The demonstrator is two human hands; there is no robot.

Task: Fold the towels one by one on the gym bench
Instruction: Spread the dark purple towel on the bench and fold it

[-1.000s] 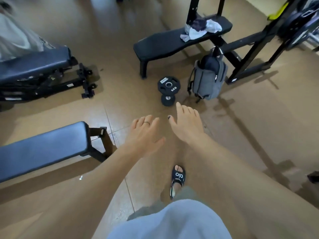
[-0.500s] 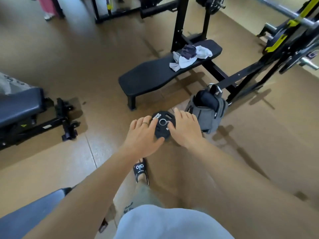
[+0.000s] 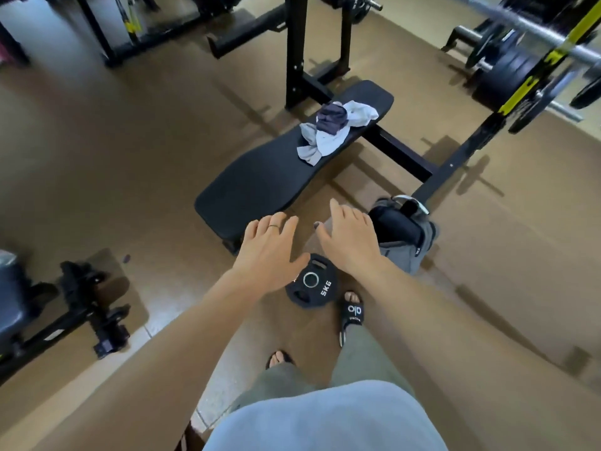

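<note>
**1 head camera, looking forward and down**

Just 1 view here, worn on the person's head, wide-angle, pitched down over the chest and both outstretched arms. The left hand (image 3: pixel 268 247) and right hand (image 3: pixel 349 237) sit mid-frame, close to the lens. Beyond them, farther off, the black tabletop (image 3: pixel 260 183) runs diagonally up and right. The floor (image 3: pixel 113 157) fills most of the frame, its straight edges bowing near the borders.
</note>
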